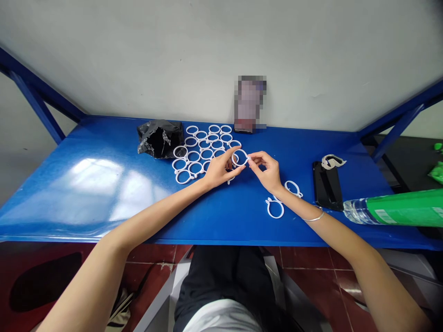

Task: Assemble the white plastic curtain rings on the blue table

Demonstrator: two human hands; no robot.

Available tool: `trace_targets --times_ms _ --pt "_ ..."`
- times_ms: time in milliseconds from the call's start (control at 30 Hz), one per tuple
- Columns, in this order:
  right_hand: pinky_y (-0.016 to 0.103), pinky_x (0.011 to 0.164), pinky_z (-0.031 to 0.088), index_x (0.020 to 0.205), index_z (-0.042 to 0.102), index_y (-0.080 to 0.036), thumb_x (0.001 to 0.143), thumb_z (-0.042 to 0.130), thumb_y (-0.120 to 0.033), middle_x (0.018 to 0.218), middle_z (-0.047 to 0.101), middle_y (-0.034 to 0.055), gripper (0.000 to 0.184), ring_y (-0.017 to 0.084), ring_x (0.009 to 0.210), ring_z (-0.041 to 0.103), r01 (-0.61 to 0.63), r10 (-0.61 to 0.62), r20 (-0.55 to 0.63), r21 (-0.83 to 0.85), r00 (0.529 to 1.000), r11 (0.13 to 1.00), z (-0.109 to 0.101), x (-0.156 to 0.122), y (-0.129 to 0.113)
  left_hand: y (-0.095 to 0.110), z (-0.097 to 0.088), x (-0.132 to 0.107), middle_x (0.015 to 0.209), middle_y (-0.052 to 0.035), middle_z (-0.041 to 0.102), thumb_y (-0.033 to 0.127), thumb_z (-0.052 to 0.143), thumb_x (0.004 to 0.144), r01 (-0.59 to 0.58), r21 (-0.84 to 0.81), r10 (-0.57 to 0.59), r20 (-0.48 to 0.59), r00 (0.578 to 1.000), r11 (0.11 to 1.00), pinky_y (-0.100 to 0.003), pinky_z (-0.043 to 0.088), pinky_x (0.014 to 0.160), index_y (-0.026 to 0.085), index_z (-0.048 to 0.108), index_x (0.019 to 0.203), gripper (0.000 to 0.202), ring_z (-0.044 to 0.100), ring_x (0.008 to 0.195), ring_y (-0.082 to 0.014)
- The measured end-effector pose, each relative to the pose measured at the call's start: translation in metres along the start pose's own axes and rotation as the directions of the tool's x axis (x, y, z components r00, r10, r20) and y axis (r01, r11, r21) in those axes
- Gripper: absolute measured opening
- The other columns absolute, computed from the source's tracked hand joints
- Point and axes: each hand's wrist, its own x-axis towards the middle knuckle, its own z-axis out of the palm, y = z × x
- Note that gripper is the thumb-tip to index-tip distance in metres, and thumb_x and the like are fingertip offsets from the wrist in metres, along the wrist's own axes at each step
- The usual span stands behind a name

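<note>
Both hands meet over the middle of the blue table [104, 184] on one white plastic ring [241, 157]. My left hand [219, 170] pinches its left side with thumb and fingers. My right hand [268, 171] pinches its right side at the small tab. Just left of the hands, several matching white rings [202, 146] lie in rows on the table. Two more white rings [275, 207] lie by my right wrist, which wears a thin bangle.
A crumpled black plastic bag [159, 138] sits left of the ring rows. A blurred upright object [249, 103] leans on the wall behind. A black phone [327, 184], a white part [332, 161] and a green-labelled water bottle [394, 210] lie at right.
</note>
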Motion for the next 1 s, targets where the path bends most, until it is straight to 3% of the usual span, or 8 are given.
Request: trace_targets --times_ms 333,500,633,733,833,1000 --pt "0.03 0.063 0.054 0.09 0.068 -0.022 0.09 0.063 -0.042 0.086 0.071 0.0035 0.02 0.016 0.07 0.065 0.047 -0.048 -0.014 -0.019 0.999 0.999 0.0 0.0 0.002 -0.003 0.003 0.001 0.08 -0.0012 0.066 0.051 0.055 0.091 -0.029 0.054 0.03 -0.023 0.999 0.998 -0.021 0.048 0.06 0.018 0.047 0.138 0.058 0.059 0.06 -0.0106" --pt "0.03 0.061 0.052 0.091 0.068 -0.022 0.092 0.061 -0.037 0.086 0.071 0.0037 0.017 0.015 0.067 0.063 0.139 -0.141 -0.025 -0.078 0.99 0.987 -0.002 0.001 0.004 -0.007 0.005 0.003 0.09 -0.0053 0.07 0.046 0.058 0.091 -0.049 0.256 0.061 -0.042 0.997 0.966 -0.022 0.048 0.063 0.016 0.05 0.135 0.054 0.066 0.073 -0.0147" --pt "0.03 0.061 0.052 0.091 0.069 -0.023 0.094 0.058 -0.039 0.083 0.07 0.0038 0.02 0.016 0.066 0.062 0.216 -0.221 -0.015 -0.152 0.975 0.964 -0.002 0.0 0.003 0.0 -0.003 0.007 0.106 -0.0138 0.068 0.044 0.064 0.088 -0.072 0.449 0.102 -0.041 0.994 0.891 -0.027 0.051 0.072 0.012 0.057 0.127 0.051 0.067 0.097 -0.0236" --pt "0.031 0.061 0.052 0.091 0.068 -0.023 0.094 0.057 -0.041 0.084 0.07 0.0039 0.022 0.016 0.066 0.062 0.262 -0.27 -0.013 -0.195 0.963 0.945 -0.001 -0.001 0.001 0.016 -0.007 0.004 0.116 -0.0159 0.065 0.041 0.064 0.089 0.0 0.49 0.032 -0.056 0.998 0.872 -0.03 0.052 0.077 0.013 0.057 0.126 0.047 0.063 0.11 -0.027" --pt "0.03 0.06 0.052 0.092 0.067 -0.022 0.096 0.055 -0.04 0.085 0.07 0.0048 0.022 0.016 0.066 0.062 0.322 -0.33 0.005 -0.227 0.944 0.919 0.0 -0.004 0.0 0.036 0.0 -0.007 0.116 -0.0127 0.065 0.036 0.063 0.09 0.108 0.428 -0.057 -0.129 0.99 0.897 -0.03 0.051 0.083 0.016 0.055 0.127 0.042 0.062 0.11 -0.0245" --pt "0.029 0.06 0.052 0.097 0.066 -0.021 0.098 0.052 -0.035 0.087 0.07 0.0055 0.019 0.016 0.067 0.064 0.395 -0.39 0.074 -0.263 0.918 0.88 -0.005 -0.01 -0.004 0.059 0.029 -0.028 0.094 -0.0067 0.069 0.031 0.063 0.091 0.354 0.176 -0.284 -0.331 0.9 0.919 -0.025 0.048 0.068 0.015 0.049 0.131 0.045 0.066 0.085 -0.0178"
